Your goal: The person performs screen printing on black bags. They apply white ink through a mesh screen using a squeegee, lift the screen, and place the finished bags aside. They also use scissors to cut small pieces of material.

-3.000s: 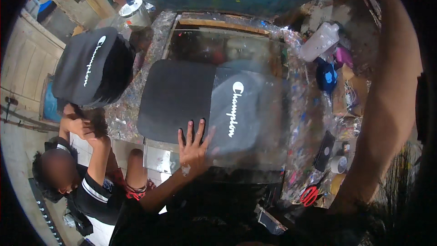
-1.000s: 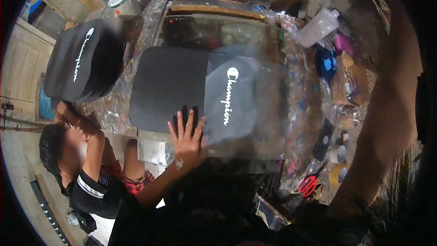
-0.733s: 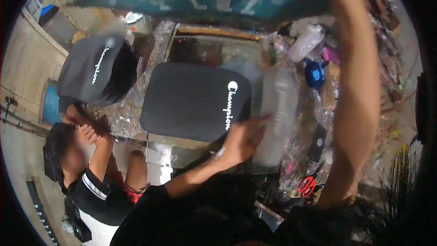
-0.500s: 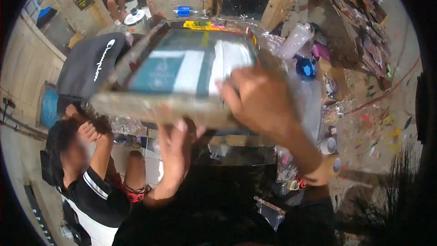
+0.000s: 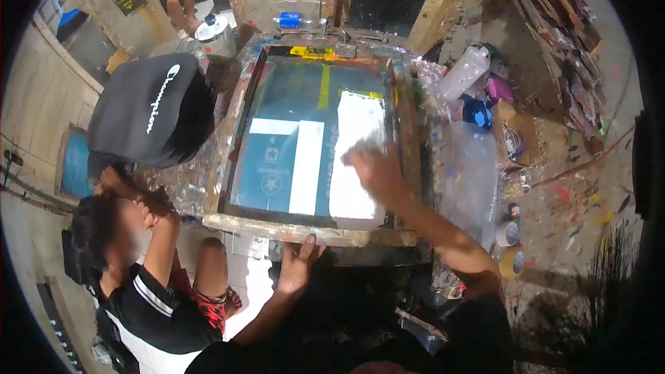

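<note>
A wooden-edged screen printing frame [image 5: 305, 230] with teal mesh lies on the paint-stained table before me. White strips [image 5: 305, 166] are stuck across its mesh, and a larger white sheet [image 5: 355, 197] covers the right part. My left hand [image 5: 298, 263] grips the frame's near edge, thumb on top and fingers partly hidden underneath. Over the white sheet is my right hand [image 5: 377, 176], its fingers curled closed and somewhat blurred. Whatever those fingers hold, if anything, is hidden. Yellow tape [image 5: 312, 52] shows at the frame's far edge.
Left of the frame sits a black fabric-covered shape [image 5: 149, 111] with white lettering. A seated person [image 5: 149, 298] is at the lower left. A plastic bottle [image 5: 291, 21] and a pot [image 5: 215, 36] stand beyond. Tape rolls [image 5: 509, 234] and a cardboard box [image 5: 516, 135] lie at right.
The frame's near edge, raised and tilted before, has come down onto the table. My left hand has shifted right along that edge; my right hand has moved lower over the white sheet.
</note>
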Motion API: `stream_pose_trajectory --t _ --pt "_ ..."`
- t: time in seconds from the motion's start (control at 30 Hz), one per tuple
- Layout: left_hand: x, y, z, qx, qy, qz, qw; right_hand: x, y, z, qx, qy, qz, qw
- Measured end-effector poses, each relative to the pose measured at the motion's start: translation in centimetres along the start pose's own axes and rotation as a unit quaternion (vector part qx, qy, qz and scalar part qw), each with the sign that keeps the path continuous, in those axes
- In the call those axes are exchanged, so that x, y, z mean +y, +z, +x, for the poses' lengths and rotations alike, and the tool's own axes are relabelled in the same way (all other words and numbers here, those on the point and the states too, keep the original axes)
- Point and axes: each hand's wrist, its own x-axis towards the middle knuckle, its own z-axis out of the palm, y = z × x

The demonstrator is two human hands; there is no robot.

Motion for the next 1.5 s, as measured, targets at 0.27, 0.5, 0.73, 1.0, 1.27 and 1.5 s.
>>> stream_pose_trajectory --t 0.27,0.5,0.73,1.0,1.27,1.5 --pt "2.9 -0.7 0.8 -0.032 -0.104 0.173 0.979 6.4 0.3 7.0 -0.250 0.133 0.072 0.957" --pt "-1.5 -4.5 2.8 -0.002 0.210 0.559 0.802 9.6 0.9 7.6 -0.285 0.095 0.058 0.952" --pt "3.1 0.0 0.5 -0.002 0.007 0.414 0.910 14.4 4.2 8.9 -0.176 0.117 -0.006 0.977" --pt "2.6 -0.1 0.2 0.006 -0.113 0.270 0.956 -0.1 -1.2 -2.3 -0.151 0.183 -0.099 0.966" --pt "3.9 -3.0 -1.4 -0.115 0.288 0.598 0.739 -5.8 -4.6 -1.9 -0.275 0.281 0.087 0.915" --pt "7.8 -2.2 2.3 -0.074 0.379 0.786 0.482 10.7 2.8 10.2 -0.175 0.115 -0.037 0.977"
